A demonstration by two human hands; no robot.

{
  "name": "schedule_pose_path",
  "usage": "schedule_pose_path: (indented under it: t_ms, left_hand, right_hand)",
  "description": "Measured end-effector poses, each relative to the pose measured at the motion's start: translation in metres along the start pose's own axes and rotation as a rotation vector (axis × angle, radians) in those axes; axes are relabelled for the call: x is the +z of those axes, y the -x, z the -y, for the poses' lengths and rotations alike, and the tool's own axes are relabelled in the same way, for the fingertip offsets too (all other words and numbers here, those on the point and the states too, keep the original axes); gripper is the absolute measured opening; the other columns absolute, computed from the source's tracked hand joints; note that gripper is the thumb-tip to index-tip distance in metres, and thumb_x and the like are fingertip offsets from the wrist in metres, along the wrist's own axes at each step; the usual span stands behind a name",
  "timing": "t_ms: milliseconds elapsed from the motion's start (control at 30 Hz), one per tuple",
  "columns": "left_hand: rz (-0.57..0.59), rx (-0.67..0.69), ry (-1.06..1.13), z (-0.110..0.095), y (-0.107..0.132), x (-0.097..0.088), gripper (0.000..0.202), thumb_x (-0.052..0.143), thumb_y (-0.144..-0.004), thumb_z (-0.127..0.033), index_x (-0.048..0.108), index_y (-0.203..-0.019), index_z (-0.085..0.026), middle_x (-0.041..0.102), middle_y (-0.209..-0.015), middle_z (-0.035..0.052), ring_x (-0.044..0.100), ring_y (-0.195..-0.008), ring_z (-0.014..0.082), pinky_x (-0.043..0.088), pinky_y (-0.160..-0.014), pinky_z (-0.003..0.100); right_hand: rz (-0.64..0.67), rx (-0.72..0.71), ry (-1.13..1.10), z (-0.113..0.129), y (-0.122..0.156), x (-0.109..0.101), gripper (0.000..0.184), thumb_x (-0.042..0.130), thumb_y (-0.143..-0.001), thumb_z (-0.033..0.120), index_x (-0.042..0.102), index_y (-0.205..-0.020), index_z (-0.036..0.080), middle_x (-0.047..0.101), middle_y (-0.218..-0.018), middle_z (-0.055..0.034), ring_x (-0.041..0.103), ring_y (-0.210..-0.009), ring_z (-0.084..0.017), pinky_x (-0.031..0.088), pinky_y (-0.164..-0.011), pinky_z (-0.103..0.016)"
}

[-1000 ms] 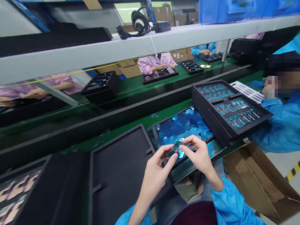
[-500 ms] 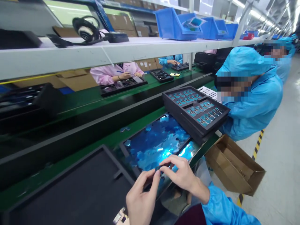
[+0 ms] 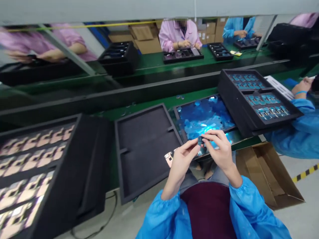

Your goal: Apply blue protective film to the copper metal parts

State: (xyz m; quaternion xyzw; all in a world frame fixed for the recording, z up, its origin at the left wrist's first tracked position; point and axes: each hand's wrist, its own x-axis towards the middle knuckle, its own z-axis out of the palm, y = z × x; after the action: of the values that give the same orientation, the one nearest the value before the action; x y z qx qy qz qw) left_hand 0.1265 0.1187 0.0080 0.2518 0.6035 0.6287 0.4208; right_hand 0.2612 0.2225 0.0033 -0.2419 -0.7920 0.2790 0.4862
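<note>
A small teal-dark circuit board (image 3: 200,140) is pinched between the fingertips of both my hands, above the near edge of a tray of blue film scraps (image 3: 183,128). My left hand (image 3: 181,158) grips its left side between thumb and fingers. From the right, my right hand (image 3: 220,151) holds it the same way. Beside my left hand is a copper-coloured board (image 3: 168,158), partly hidden by that hand; whether it lies on the black tray (image 3: 142,146) behind it I cannot tell.
At right, stacked black trays (image 3: 249,109) carry rows of teal boards (image 3: 265,99). More trays (image 3: 72,159) at left hold copper-coloured boards (image 3: 37,159). A cardboard box (image 3: 269,179) stands on the floor. A co-worker's hand (image 3: 302,87) is at far right; other people work across the bench.
My view has swung left and down, bringing the trays of copper-coloured boards into sight. Both hands still hold the small board together.
</note>
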Motion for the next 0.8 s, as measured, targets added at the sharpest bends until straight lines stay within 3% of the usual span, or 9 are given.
schedule_pose_path:
  t_ms: [167,333,500,600,700,800]
  left_hand:
    - [0.032,-0.046,0.142,0.007,0.004,-0.01,0.046,0.095,-0.079,-0.044,0.087,-0.118,-0.022,0.084,-0.121,0.0105,0.078,-0.108,0.0279,0.063,-0.096,0.039]
    - [0.052,-0.169,0.402,0.012,-0.001,-0.02,0.051,0.101,-0.073,-0.044,0.086,-0.115,-0.02,0.083,-0.117,0.0095,0.074,-0.087,0.0174,0.061,-0.075,0.027]
    - [-0.063,-0.169,0.47,0.019,-0.012,-0.036,0.051,0.1,-0.075,-0.042,0.082,-0.117,-0.019,0.082,-0.111,0.0073,0.071,-0.08,0.0135,0.057,-0.068,0.023]
    - [-0.251,-0.108,0.405,0.024,-0.015,-0.056,0.053,0.098,-0.075,-0.041,0.079,-0.119,-0.018,0.083,-0.109,0.0089,0.074,-0.079,0.0159,0.059,-0.069,0.026]
    - [-0.505,0.057,0.215,0.028,-0.01,-0.086,0.054,0.097,-0.073,-0.04,0.077,-0.115,-0.014,0.083,-0.102,0.0098,0.077,-0.082,0.0185,0.062,-0.076,0.03]
    - [-0.547,0.086,-0.053,0.031,0.004,-0.119,0.054,0.094,-0.074,-0.04,0.076,-0.117,-0.012,0.082,-0.092,0.0084,0.076,-0.081,0.0199,0.062,-0.073,0.03]
  right_hand:
    - [0.015,-0.142,0.122,0.005,0.004,0.001,0.017,0.07,-0.104,0.018,0.082,-0.111,0.029,0.078,-0.106,-0.0076,0.072,-0.102,-0.025,0.062,-0.09,-0.043]
    - [0.223,-0.288,0.155,0.003,0.009,-0.002,0.026,0.061,-0.108,0.016,0.08,-0.119,0.029,0.08,-0.112,-0.0073,0.072,-0.11,-0.025,0.063,-0.098,-0.044]
    - [0.351,-0.286,0.079,0.0,0.015,0.002,0.025,0.057,-0.11,0.018,0.078,-0.118,0.029,0.08,-0.113,-0.0075,0.073,-0.11,-0.025,0.063,-0.099,-0.044]
    - [0.321,-0.205,0.031,-0.005,0.017,0.012,0.021,0.056,-0.111,0.021,0.076,-0.114,0.026,0.079,-0.109,-0.008,0.072,-0.107,-0.024,0.061,-0.096,-0.041]
    - [0.215,0.017,0.058,-0.024,0.005,0.026,0.02,0.054,-0.111,0.03,0.072,-0.109,0.023,0.077,-0.105,-0.0089,0.072,-0.098,-0.023,0.059,-0.085,-0.037]
    - [0.238,0.215,0.174,-0.056,-0.022,0.044,0.019,0.055,-0.107,0.034,0.07,-0.106,0.022,0.077,-0.102,-0.0089,0.071,-0.089,-0.023,0.056,-0.082,-0.036]
